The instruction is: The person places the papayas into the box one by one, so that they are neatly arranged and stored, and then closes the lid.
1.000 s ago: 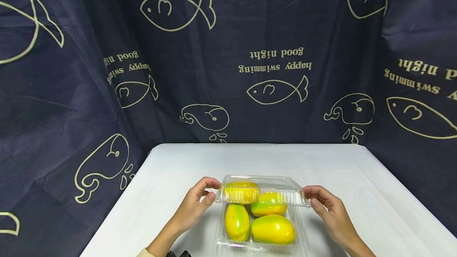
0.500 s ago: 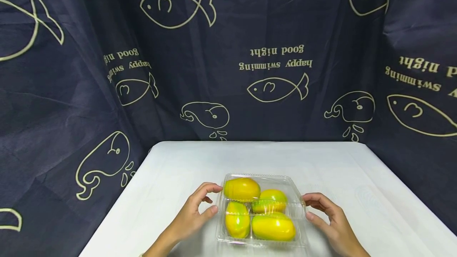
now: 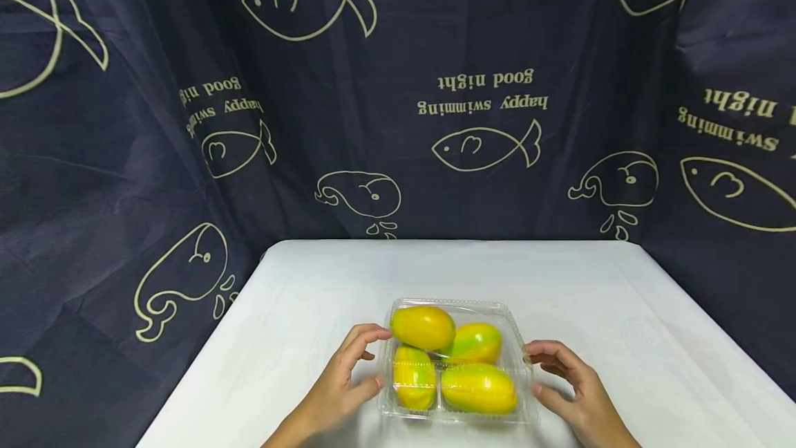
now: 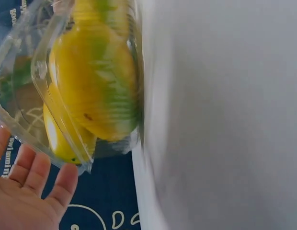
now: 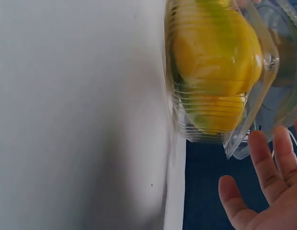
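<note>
A clear plastic clamshell box [image 3: 517, 337] sits near the table's front edge with its lid down over several yellow-green mangoes [image 3: 423, 327]. My left hand [image 3: 373, 357] is at the box's left side with fingers and thumb loosely curved toward its edge. At the box's right side my right hand [image 3: 535, 368] mirrors that pose. In the left wrist view, straight fingers [image 4: 28, 191] reach just under the box's rim [image 4: 43, 72] and a mango [image 4: 96, 81]. The right wrist view has my right hand's fingers [image 5: 268, 187] spread beside the rim [image 5: 256, 103], holding nothing.
The box stands on a white table [image 3: 311, 289]. A dark blue curtain [image 3: 186, 88] printed with fish and whales closes in the back and both sides. The table's back edge meets the curtain.
The lid, held half raised a second ago, has come down over the mangoes. Both hands have let go of it and dropped to the box's sides.
</note>
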The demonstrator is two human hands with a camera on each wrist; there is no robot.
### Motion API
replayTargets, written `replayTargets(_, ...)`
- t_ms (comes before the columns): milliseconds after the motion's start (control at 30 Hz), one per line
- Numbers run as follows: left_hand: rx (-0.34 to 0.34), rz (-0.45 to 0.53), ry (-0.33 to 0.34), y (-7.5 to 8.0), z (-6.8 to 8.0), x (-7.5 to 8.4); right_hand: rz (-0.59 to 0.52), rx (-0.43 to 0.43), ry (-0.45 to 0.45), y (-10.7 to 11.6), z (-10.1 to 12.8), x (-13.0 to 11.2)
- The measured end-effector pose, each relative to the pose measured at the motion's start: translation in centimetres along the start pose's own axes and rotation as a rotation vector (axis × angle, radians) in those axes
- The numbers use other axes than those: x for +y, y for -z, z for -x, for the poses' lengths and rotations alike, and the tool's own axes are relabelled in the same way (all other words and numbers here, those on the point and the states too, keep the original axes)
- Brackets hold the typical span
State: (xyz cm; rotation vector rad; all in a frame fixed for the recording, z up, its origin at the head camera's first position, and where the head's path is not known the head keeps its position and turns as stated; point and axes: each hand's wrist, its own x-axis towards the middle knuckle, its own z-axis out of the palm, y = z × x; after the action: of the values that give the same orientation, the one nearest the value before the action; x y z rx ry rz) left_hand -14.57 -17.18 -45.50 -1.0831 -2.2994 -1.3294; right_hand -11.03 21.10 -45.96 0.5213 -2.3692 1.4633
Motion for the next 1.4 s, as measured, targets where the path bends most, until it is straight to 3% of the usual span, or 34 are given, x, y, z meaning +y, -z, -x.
replayTargets(200, 0.004, 0.003, 0.058, -0.6, 0.3, 0.5, 0.001, -0.006, -0.023, -0.1, 0.3, 0.0)
replayTargets(533, -0.011, -0.025, 0.041, -1.1, 0.9, 0.5, -0.034, -0.007, -0.077, -0.4, 1.0, 0.3)
replayTargets(633, -0.022, 0.008, 0.107, -1.1, 1.1, 0.7, -0.070, -0.013, -0.126, -0.7, 1.1, 0.2)
replayTargets(800, -0.054, 0.095, 0.301, -1.1, 1.4, 1.1, -0.129, -0.014, -0.261, -0.9, 1.5, 0.1)
replayTargets(867, -0.059, 0.110, 0.347, -1.1, 1.5, 1.1, -0.126, -0.023, -0.290, -0.9, 1.5, 0.1)
replayTargets(1100, -0.063, 0.087, 0.324, -1.4, 2.0, 0.9, -0.104, -0.024, -0.397, -1.0, 1.6, -0.1)
replayTargets(1233, -0.041, 0.119, 0.367, -1.5, 2.2, 0.9, -0.174, -0.006, -0.490, -1.4, 1.8, -0.4)
replayTargets(1400, -0.022, 0.164, 0.409, -1.7, 2.3, 0.8, -0.232, 0.015, -0.504, -1.8, 2.0, -0.6)
